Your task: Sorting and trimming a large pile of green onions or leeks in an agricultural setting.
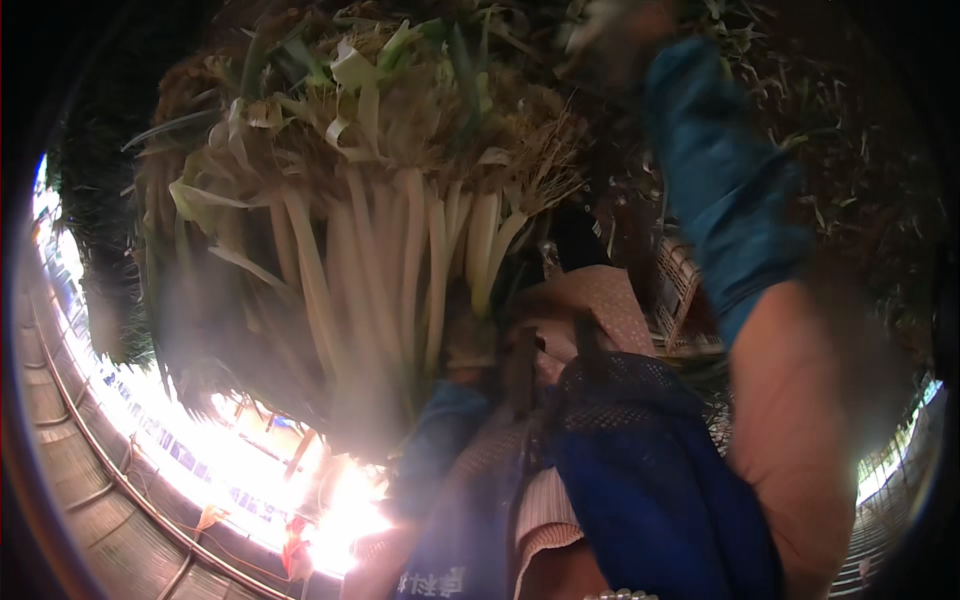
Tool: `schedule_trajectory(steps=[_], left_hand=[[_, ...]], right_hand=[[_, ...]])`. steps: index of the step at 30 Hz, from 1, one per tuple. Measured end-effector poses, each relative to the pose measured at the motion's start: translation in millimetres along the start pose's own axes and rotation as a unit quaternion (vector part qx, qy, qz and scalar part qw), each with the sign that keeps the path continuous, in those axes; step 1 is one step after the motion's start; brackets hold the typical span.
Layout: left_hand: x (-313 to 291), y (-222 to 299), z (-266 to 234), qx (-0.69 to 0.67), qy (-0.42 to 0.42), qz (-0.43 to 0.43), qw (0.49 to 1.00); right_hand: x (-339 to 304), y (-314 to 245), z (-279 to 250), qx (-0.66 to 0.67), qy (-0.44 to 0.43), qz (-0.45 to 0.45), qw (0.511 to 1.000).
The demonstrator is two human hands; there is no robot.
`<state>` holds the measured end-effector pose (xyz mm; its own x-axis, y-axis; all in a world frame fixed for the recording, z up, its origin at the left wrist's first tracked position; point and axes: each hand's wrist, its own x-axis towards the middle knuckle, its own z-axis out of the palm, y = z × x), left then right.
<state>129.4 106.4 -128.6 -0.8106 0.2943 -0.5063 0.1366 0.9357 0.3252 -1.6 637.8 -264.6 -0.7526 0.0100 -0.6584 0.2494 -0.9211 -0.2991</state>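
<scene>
A large heap of long green onions (385,260) lies in front of me and to the left. Their pale stalks point toward me, and the tangled brown roots (540,130) face away. Close against the near right side of the heap is my left hand (470,345), dim and partly hidden. Its fingers cannot be made out, so whether it grips a stalk is unclear. My right arm, in a teal sleeve, reaches far forward past the heap's right side. At its end my right hand (620,40) is smeared by motion, and anything in it is unreadable.
A pale plastic crate (676,290) stands right of my body. Loose leaf scraps (825,130) litter the dark ground at far right. Curved ribs of a covered shelter (75,410) run along the left, with bright light entering low there.
</scene>
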Motion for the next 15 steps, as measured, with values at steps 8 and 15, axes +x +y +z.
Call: schedule_trajectory(steps=[8,15], left_hand=[[3,6,-4,-0.014,-0.015,0.007,1.0],[3,9,-9,-0.03,-0.022,0.015,0.999]], right_hand=[[-88,96,66,-0.847,0.107,-0.173,0.491],[-90,205,69,-0.788,0.183,-0.101,0.579]])
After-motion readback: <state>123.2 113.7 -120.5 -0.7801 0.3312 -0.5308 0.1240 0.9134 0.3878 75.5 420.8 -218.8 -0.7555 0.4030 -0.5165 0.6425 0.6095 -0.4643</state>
